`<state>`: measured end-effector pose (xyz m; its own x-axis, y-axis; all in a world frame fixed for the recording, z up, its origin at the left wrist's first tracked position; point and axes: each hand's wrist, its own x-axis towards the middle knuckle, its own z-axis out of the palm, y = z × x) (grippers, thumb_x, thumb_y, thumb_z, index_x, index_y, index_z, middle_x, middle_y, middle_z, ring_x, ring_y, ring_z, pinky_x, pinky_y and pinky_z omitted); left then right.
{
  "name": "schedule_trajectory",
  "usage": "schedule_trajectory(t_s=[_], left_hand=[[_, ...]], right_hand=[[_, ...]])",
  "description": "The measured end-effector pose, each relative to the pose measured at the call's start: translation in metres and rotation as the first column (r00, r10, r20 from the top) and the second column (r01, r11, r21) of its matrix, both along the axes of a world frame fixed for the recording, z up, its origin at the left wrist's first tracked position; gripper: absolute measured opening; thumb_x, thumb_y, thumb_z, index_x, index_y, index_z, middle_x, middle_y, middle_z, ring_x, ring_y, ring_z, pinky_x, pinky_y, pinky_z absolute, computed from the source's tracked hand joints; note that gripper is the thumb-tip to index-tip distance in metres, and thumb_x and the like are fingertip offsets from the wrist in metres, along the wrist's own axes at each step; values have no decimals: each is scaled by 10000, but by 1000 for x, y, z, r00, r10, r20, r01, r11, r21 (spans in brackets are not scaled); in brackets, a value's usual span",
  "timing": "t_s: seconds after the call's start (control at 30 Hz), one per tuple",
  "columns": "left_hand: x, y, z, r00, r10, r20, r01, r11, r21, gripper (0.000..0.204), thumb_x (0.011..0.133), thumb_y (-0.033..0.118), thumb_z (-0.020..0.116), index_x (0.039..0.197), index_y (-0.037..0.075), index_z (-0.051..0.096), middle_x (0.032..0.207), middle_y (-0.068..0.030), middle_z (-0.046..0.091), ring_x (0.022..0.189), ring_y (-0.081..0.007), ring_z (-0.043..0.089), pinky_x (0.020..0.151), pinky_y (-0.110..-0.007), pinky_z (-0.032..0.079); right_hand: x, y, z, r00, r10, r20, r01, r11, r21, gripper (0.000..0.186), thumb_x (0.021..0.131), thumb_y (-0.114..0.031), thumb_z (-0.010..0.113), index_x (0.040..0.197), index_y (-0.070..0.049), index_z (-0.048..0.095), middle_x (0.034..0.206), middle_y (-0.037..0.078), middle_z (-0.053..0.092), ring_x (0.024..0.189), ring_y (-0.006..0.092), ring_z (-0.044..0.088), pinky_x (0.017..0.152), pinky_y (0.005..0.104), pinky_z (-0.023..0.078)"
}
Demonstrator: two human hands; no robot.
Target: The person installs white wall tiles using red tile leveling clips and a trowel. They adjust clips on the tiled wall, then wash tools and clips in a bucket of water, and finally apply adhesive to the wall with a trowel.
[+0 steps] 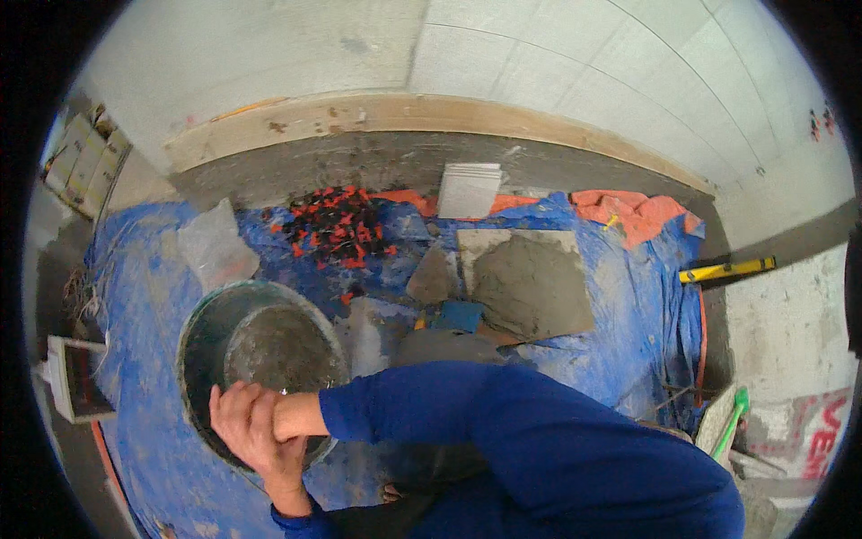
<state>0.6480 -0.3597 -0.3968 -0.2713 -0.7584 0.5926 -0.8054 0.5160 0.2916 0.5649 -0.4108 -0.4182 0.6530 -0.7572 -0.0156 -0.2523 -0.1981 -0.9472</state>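
My hands meet over the near rim of a round dark bucket with grey, wet-looking contents. My left hand comes up from the lower edge, its fingers curled against my right hand. My right arm, in a blue sleeve, reaches across from the right. Of my right hand, only the part by the wrist shows; its fingers are hidden behind the left. No tool is visible in either hand.
Blue sheeting covers the floor. Beyond the bucket lie a heap of red and black plastic pieces and a clear plastic bag. Right of them are grey mortar on a board, leaning white tiles and a yellow spirit level.
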Motion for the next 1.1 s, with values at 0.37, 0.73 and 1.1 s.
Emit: schedule_trajectory(t_s=[0.37, 0.73, 1.1], left_hand=[[94, -7, -60, 513, 403, -758, -121, 908, 401, 303, 995, 235, 585, 1197, 10, 568, 1036, -80, 590, 944, -189, 578, 866, -322, 480], [-12, 1, 55, 746, 590, -309, -261, 686, 679, 277, 1013, 162, 573, 1171, -27, 699, 1118, -134, 717, 1016, -223, 636, 884, -355, 518], [-38, 65, 152, 182, 913, -364, 605, 188, 774, 399, 985, 240, 597, 1332, 44, 591, 1257, -158, 652, 1153, -294, 642, 972, -477, 529]], right_hand=[[-27, -4, 60, 915, -146, 375, 110, 987, 117, 123, 730, -68, 679, 719, 18, 591, 751, 223, 601, 728, 391, 611, 648, 473, 468], [-85, 26, 62, 945, -325, -45, 301, 912, -279, 375, 805, -21, 665, 1170, -73, 597, 1254, 190, 572, 1137, 392, 598, 897, 446, 532], [-61, 106, 170, 904, -226, -363, 106, 941, -321, 514, 912, -152, 535, 1390, 37, 519, 1478, 249, 486, 1360, 399, 475, 1146, 453, 384]])
